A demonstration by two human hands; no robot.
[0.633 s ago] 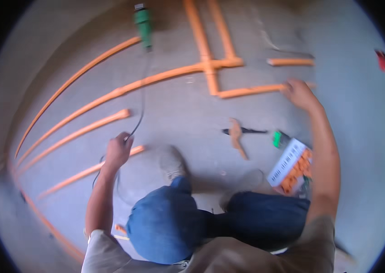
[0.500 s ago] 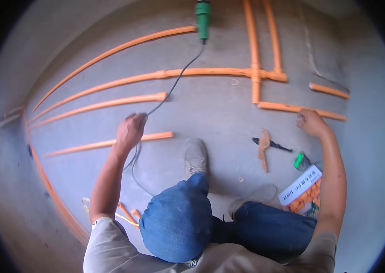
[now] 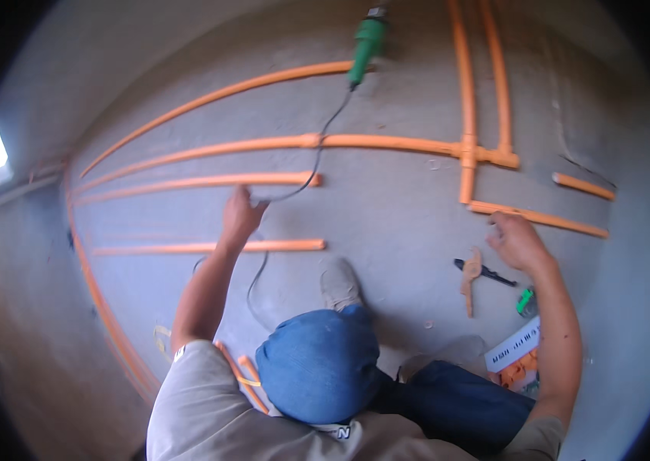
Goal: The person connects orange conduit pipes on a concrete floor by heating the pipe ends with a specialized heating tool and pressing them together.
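My left hand [image 3: 242, 217] is closed on the thin dark cord [image 3: 329, 121], with the thumb pointing right. That cord runs up to a green power tool [image 3: 368, 44] with a silvery end, near the top edge. Past my left fingers lies an orange pipe [image 3: 225, 181]; another orange pipe [image 3: 282, 246] is just below the hand. My right hand [image 3: 517, 240] hovers by a short orange pipe [image 3: 570, 223], fingers loosely bent and apart, nothing visible in them. Below it sits an orange-and-black pipe cutter [image 3: 471, 278], its exact kind hard to make out.
Joined orange pipes [image 3: 386, 141] stretch across the grey floor [image 3: 386, 207]. At right are a green-and-dark object [image 3: 525, 302] and a white box [image 3: 513, 349] of orange fittings. Short orange pieces [image 3: 252, 376] lie beside my knee. A wall bounds the right side.
The view has shifted, so most things sit lower and further right. The green tool has tilted, and the cord's bend has changed. My right hand has drawn back from the short pipe, its fingers loosening.
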